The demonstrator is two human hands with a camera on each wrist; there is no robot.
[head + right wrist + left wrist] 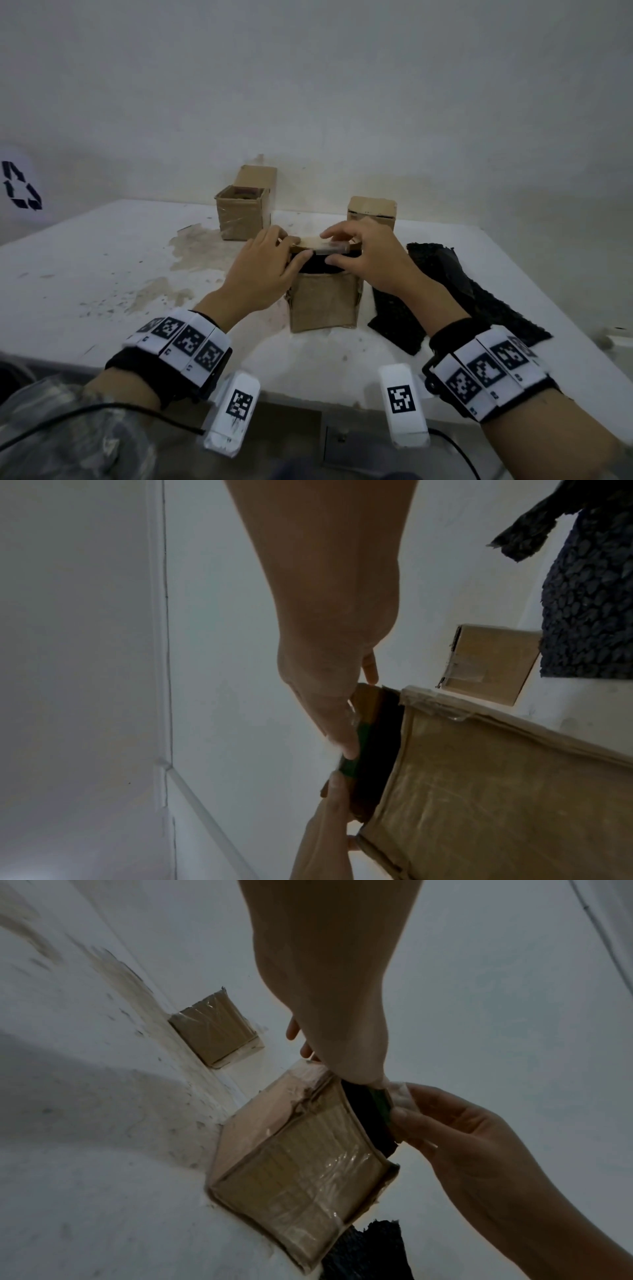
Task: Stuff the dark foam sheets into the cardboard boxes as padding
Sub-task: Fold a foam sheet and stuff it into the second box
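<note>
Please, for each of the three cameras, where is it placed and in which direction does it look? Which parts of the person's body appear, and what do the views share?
Head: worn on the head, looking forward and down at the table; shows both forearms, left hand and right hand on the near box.
Left wrist: looks along the left hand at the same box, with the right hand opposite.
Right wrist: looks along the right hand at the box's open top, the left hand's fingers below.
Shared: all three show the near box and the foam sheets.
</note>
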